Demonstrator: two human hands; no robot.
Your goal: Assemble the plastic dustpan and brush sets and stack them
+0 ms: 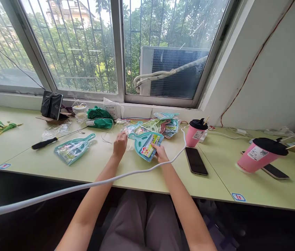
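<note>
My right hand (pixel 160 153) grips the lower right edge of a teal dustpan set (pixel 141 142), which has a blue-bristled brush and a yellow label card. The set is tilted above the table, its handle pointing up and left. Near that handle is my left hand (pixel 120 143), fingers bent together; what they hold, if anything, is too small to make out. Behind the held set lies a pile of similar sets (pixel 156 125) in teal, green and dark red. Another teal set in clear wrap (pixel 74 149) rests on the table to the left.
A screwdriver (pixel 44 143), green bundles (pixel 99 118) and a propped device (pixel 52 105) are at the left. To the right stand pink cups (pixel 194 134) (pixel 259 157) beside a phone (pixel 196 161). A white cable (pixel 126 175) crosses in front of my arms. Windows rise behind the table (pixel 134 174).
</note>
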